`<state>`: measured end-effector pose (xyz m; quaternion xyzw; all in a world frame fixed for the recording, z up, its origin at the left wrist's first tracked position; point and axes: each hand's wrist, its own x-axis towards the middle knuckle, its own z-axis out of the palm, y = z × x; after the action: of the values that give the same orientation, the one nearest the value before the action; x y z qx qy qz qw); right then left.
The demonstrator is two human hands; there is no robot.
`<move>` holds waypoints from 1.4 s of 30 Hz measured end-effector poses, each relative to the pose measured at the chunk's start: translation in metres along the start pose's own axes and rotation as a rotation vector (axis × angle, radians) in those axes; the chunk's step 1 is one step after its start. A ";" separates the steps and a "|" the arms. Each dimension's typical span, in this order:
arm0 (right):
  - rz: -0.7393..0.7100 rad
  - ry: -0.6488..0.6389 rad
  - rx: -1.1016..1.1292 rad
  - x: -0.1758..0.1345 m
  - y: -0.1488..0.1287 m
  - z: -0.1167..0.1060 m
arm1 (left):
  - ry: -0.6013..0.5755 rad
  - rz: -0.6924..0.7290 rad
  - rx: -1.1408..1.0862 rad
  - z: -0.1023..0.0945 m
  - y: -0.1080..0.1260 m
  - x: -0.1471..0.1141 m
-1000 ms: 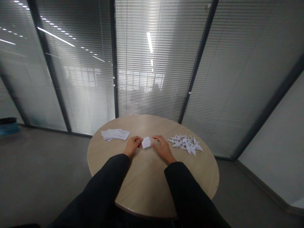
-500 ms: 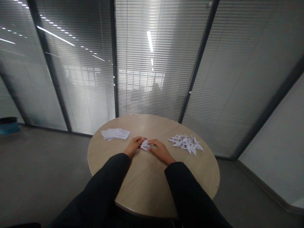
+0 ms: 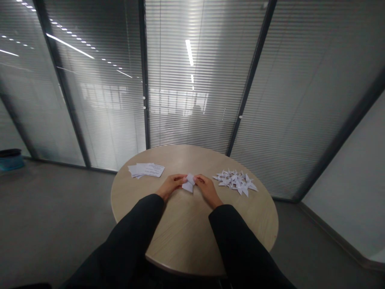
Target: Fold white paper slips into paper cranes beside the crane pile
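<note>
A small folded piece of white paper (image 3: 188, 186) is held between my two hands, just above or on the tabletop. My left hand (image 3: 171, 186) pinches its left edge between thumb and fingers. On the other side, my right hand (image 3: 205, 187) grips the paper's right edge in a pinch. A crease runs across the paper, and its upper part stands at an angle to the lower part. Left of my hands lies a loose stack of printed paper sheets (image 3: 147, 169). To the right is a heap of folded white paper cranes (image 3: 236, 181).
Everything lies on a round wooden table (image 3: 180, 237). Behind it stands a glass partition (image 3: 192, 124) with blinds in dark frames. A blue bin (image 3: 11, 161) with a dark rim is on the floor at the far left.
The paper has been turned and partly opened, so more of it shows with a crease across it. My right fingers have shifted from over it to its right edge.
</note>
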<state>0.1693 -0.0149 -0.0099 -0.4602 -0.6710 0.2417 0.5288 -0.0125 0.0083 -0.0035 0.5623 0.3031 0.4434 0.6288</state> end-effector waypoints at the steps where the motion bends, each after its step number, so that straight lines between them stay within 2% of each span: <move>1: 0.009 0.015 0.016 0.000 0.001 0.000 | -0.013 0.001 0.005 0.000 0.000 0.000; 10: 0.102 0.073 0.162 0.004 0.011 0.003 | -0.011 0.008 0.084 -0.003 -0.004 0.001; 21: 0.157 -0.020 0.104 0.003 0.018 0.003 | -0.118 0.165 0.186 -0.001 0.000 -0.001; 28: 0.153 -0.064 0.070 0.001 0.019 0.004 | -0.029 0.262 0.401 -0.002 0.000 0.000; 34: 0.159 -0.097 0.044 0.001 0.023 0.006 | -0.002 0.299 0.408 -0.003 -0.002 0.000; 37: 0.067 -0.017 -0.040 0.001 0.019 0.005 | 0.019 0.330 0.437 -0.003 -0.003 0.002; 39: -0.094 0.085 -0.115 0.000 0.012 0.003 | 0.047 0.330 0.446 -0.004 -0.004 0.004; 42: -0.264 0.091 -0.121 -0.001 0.000 0.001 | 0.099 0.314 0.433 -0.006 -0.006 0.006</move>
<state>0.1683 -0.0157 -0.0109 -0.4095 -0.7141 0.1082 0.5574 -0.0138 0.0167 -0.0097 0.7016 0.3301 0.4872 0.4017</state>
